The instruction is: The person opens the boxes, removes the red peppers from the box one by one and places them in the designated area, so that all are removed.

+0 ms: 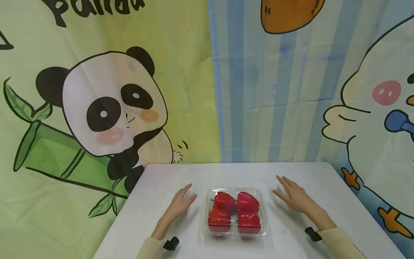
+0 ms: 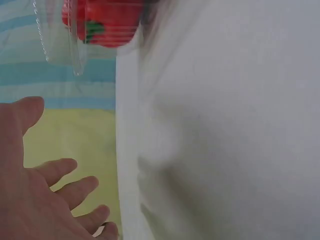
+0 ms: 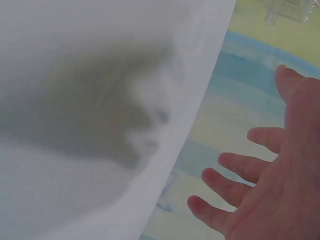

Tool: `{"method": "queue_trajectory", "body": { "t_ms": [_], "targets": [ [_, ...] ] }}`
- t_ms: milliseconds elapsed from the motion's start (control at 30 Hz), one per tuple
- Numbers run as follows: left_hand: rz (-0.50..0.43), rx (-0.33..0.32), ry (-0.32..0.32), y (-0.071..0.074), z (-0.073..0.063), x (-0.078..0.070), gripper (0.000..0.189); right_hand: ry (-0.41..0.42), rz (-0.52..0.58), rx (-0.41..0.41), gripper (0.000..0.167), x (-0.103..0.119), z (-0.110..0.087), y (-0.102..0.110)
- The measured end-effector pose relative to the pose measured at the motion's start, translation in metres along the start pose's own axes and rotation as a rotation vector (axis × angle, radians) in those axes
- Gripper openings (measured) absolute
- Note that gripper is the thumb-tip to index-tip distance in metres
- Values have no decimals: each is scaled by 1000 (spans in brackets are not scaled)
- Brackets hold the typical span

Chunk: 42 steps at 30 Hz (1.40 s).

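A clear plastic clamshell box (image 1: 233,226) sits on the white table between my hands, with several red bell peppers (image 1: 247,202) inside. My left hand (image 1: 180,202) hovers left of the box, fingers spread and holding nothing. On the other side my right hand (image 1: 295,196) is held apart from the box, its fingers also spread. In the left wrist view the box's edge (image 2: 77,45) and a red pepper (image 2: 112,22) with a green patch show beyond the left thumb. The right wrist view catches only a corner of the box (image 3: 290,9) at the top.
The white table (image 1: 181,176) ends at a back edge against a printed cloth backdrop (image 1: 194,90) with a panda and blue stripes. Black wrist straps (image 1: 171,244) show at both cream sleeves (image 1: 343,242). Hand shadows fall on the tabletop.
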State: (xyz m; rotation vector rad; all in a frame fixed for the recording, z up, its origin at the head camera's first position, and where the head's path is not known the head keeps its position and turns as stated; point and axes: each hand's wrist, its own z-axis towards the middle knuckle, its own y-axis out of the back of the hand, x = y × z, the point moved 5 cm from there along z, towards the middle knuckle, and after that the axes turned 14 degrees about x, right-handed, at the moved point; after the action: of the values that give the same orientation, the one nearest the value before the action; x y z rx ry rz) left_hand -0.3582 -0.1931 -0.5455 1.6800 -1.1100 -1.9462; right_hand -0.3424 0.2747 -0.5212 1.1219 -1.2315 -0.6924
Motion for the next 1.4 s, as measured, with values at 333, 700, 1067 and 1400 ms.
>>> {"method": "queue_trajectory", "body": {
  "t_ms": [333, 700, 1067, 1400],
  "targets": [
    [-321, 36, -53, -10, -15, -14, 56, 44, -15, 16, 78, 32, -4, 16],
    [-784, 182, 33, -25, -33, -20, 60, 133, -69, -5, 68, 79, -10, 35],
    [-1003, 264, 77, -41, -58, -21, 63, 266, -134, -3, 61, 120, -13, 34],
    [-1139, 272, 87, -51, -76, -25, 61, 373, -180, 10, 53, 155, -18, 27]
  ]
}}
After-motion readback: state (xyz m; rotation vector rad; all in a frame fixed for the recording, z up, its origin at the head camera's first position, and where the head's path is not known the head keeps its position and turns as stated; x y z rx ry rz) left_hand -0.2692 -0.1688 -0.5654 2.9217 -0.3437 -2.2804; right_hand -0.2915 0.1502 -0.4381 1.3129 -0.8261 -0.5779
